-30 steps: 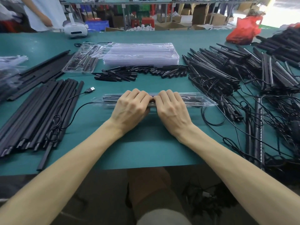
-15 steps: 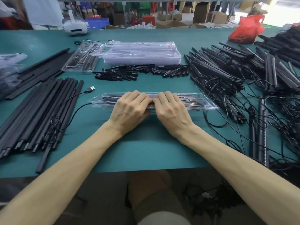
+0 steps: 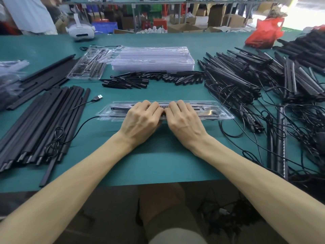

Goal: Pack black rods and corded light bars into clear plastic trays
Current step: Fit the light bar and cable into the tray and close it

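A long clear plastic tray (image 3: 212,112) lies crosswise on the green table in front of me, with black rods and a light bar inside it. A black cord runs out of its left end to a USB plug (image 3: 98,97). My left hand (image 3: 142,119) and my right hand (image 3: 184,120) sit side by side on the tray's middle. Their fingers are curled over its top and the thumbs are tucked at its near edge, so they grip it. The middle of the tray is hidden under my hands.
Long black rods (image 3: 44,124) lie in a bundle at the left. A stack of empty clear trays (image 3: 153,59) and a filled tray (image 3: 88,67) sit at the back, with short black pieces (image 3: 140,80) in front. Tangled corded light bars (image 3: 242,81) cover the right side.
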A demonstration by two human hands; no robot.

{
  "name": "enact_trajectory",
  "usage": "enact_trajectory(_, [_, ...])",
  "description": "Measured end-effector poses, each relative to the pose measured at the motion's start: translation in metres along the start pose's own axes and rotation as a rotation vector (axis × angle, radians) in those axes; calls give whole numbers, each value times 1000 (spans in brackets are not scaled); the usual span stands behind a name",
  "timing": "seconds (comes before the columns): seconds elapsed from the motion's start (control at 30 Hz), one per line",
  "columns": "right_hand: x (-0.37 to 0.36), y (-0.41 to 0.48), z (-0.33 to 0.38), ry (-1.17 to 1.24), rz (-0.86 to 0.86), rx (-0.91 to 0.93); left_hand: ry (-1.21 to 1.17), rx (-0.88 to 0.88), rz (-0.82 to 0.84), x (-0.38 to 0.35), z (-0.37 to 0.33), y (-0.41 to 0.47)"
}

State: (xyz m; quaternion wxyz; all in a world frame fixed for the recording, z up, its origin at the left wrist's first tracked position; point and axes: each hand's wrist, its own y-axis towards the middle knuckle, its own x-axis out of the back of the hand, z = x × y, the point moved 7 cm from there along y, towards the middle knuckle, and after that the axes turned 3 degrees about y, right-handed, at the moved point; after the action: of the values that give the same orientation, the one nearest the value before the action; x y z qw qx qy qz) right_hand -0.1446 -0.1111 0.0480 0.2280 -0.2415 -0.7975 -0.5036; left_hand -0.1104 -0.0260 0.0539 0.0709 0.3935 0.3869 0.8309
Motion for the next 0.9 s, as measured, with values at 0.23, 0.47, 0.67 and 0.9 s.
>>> enact_trajectory(0.23, [2,0,0,15,-3,-16,-18,-24,14,1,0,0])
enact_trajectory(0.47, [0,-1,-1,31,4,-32,12,-8,51,-3,0,1])
enact_trajectory(0.67, [0,0,-1,30,4,-31,19,-32,45,-3,-1,1])
enact_trajectory(0.9, [-1,-1,-1,32,16,-32,6,-28,55,-5,-1,2])
